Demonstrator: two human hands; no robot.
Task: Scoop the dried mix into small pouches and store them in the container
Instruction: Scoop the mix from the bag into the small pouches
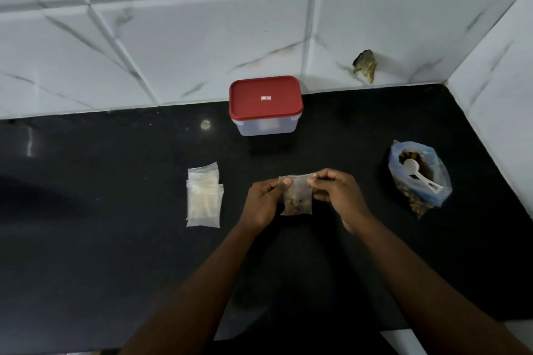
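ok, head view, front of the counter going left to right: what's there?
stack of empty pouches → left hand → filled pouch, pinched at its top by both hands → right hand → bag of dried mix with the white scoop in it

- A glossy black stone countertop [115, 253] fills the lower view.
- A back wall of large white marble-look tiles with grey veins [202, 37] rises from its far edge.
- A matching white side wall [496, 101] closes the far right corner.
- A ragged dark broken patch [364, 66] marks the back wall just above the far edge.
- Dim light leaves a small pale glint [205, 124] near the far edge.
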